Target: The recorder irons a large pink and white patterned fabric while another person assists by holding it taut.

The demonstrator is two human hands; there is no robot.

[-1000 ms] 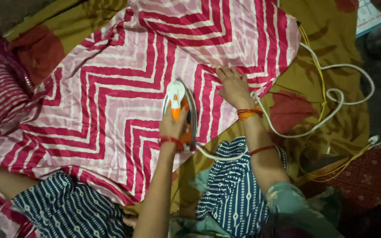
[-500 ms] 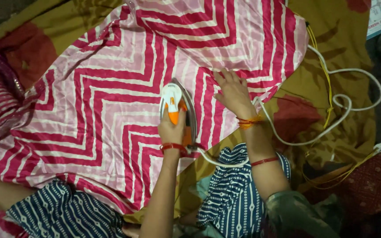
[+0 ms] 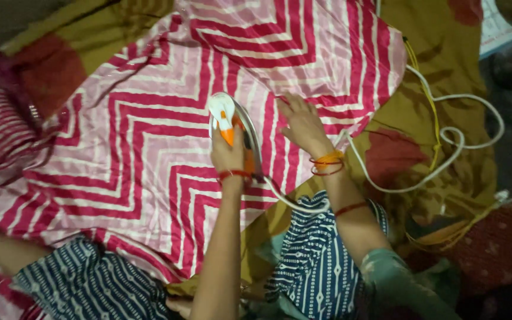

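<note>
Evidently a pressing stroke is in hand. The left hand [image 3: 227, 155] is closed around the handle of the white-and-orange iron [image 3: 222, 111], whose nose points away from the wrist. The pink zigzag cloth [image 3: 143, 160] lies directly under the soleplate and spreads well beyond it. Just beside the iron, the right hand [image 3: 300, 124] lies flat with fingers spread, pinning the cloth and gripping nothing. The white cord [image 3: 445, 160] trails behind the grip. In my judgement, any further stroke needs the cloth held taut and the fingers kept clear.
</note>
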